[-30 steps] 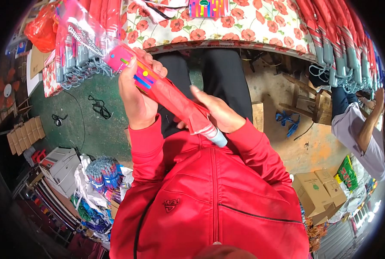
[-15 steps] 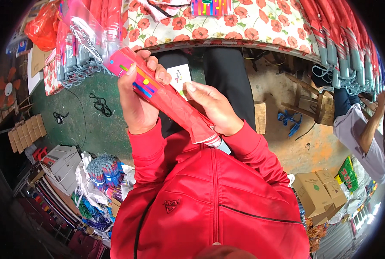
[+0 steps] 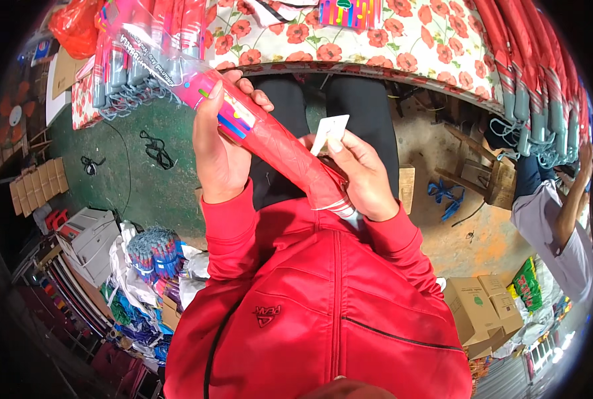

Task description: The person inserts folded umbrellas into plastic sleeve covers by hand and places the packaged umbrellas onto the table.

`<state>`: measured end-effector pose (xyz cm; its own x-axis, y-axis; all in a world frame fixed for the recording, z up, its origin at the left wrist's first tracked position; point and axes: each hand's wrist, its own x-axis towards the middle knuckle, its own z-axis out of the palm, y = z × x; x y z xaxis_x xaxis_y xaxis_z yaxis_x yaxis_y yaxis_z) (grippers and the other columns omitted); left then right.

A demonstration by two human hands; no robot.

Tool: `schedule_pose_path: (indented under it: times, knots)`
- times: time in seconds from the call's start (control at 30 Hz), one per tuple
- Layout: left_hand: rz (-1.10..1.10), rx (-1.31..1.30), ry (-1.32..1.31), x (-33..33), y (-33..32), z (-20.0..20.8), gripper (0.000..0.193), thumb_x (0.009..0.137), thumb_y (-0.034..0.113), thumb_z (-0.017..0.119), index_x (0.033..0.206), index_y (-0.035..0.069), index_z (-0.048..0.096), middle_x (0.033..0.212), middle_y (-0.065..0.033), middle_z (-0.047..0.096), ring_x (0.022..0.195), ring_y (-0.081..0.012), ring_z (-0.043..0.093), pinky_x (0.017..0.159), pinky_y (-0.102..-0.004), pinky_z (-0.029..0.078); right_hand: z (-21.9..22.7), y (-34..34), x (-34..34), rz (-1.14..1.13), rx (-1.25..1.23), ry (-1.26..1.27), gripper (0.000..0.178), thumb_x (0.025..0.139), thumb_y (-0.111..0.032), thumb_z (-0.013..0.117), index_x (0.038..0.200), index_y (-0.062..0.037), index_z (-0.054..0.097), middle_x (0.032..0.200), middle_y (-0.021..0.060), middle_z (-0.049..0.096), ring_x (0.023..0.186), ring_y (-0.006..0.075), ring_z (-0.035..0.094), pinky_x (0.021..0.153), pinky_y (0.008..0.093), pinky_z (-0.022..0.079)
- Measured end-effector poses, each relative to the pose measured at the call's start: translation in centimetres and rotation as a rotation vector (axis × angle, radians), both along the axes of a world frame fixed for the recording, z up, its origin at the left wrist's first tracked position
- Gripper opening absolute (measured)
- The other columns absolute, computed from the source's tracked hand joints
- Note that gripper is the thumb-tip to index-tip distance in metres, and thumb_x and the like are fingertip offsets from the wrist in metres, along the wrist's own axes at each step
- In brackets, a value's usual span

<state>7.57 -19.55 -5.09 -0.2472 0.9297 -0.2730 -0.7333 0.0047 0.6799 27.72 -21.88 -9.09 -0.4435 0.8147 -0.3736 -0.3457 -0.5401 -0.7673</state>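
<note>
A folded red umbrella (image 3: pixel 280 153) slants across my lap, its grey handle end toward my jacket. Its far end is inside a clear plastic sleeve (image 3: pixel 151 54) with dark and white print and a colourful band. My left hand (image 3: pixel 225 139) is wrapped round the umbrella near the sleeve's mouth, thumb on top. In my right hand (image 3: pixel 363 169), a small white card (image 3: pixel 330 132) is pinched between thumb and fingers, beside the umbrella's lower half. Part of the right fingers is hidden behind the card and the umbrella.
Ahead is a table with a poppy-patterned cloth (image 3: pixel 350 50). Red umbrellas with grey handles (image 3: pixel 539 100) are heaped at its right, others (image 3: pixel 120 76) at its left. A co-worker in a grey shirt (image 3: pixel 552 213) sits at the right. Cardboard boxes (image 3: pixel 479 309) stand behind on the right.
My right hand has moved down along the umbrella and tilted the white card. The umbrella remains in my left hand, and the whole view has shifted slightly.
</note>
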Motion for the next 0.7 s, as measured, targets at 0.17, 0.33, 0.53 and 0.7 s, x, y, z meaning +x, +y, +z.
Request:
schedule_pose_path:
  times: [0.17,0.33,0.53,0.7]
  knots:
    - [-0.010,-0.036,0.077,-0.2,0.2,-0.1,0.035,0.100,0.023,0.057,0.124,-0.001,0.056,0.104,-0.0130,0.061,0.087,-0.0223,0.061,0.082,-0.0354,0.052,-0.9,0.6,0.7,0.077,-0.226,0.392,0.034,0.106,-0.014,0.051,0.136,0.0006,0.055,0.104,0.0055,0.061,0.089,0.0125,0.052,0.082,0.0241,0.042]
    - [0.023,-0.123,0.110,0.5,0.1,-0.4,0.033,0.099,0.022,0.059,0.124,0.000,0.057,0.106,-0.0128,0.063,0.086,-0.0218,0.063,0.081,-0.0342,0.053,0.8,0.3,-0.7,0.135,-0.206,0.047,0.037,0.105,-0.013,0.052,0.138,0.0024,0.053,0.100,0.0043,0.060,0.090,0.0139,0.053,0.083,0.0233,0.041]
    - [0.043,-0.156,0.163,2.1,-0.5,-0.4,0.034,0.099,0.021,0.060,0.125,-0.001,0.056,0.107,-0.0124,0.065,0.088,-0.0219,0.064,0.081,-0.0337,0.054,0.6,-1.0,-1.8,0.115,0.567,-0.382,0.037,0.102,-0.014,0.057,0.133,0.0049,0.053,0.101,0.0105,0.065,0.081,0.0141,0.055,0.077,0.0252,0.045]
    - [-0.012,-0.199,0.250,4.5,-1.0,0.3,0.035,0.101,0.022,0.056,0.126,-0.002,0.055,0.110,-0.0138,0.063,0.093,-0.0237,0.063,0.085,-0.0353,0.053,3.1,-0.6,-1.2,0.205,0.381,-0.452,0.039,0.099,-0.013,0.062,0.133,0.0043,0.054,0.090,0.0097,0.063,0.073,0.0135,0.052,0.070,0.0266,0.045]
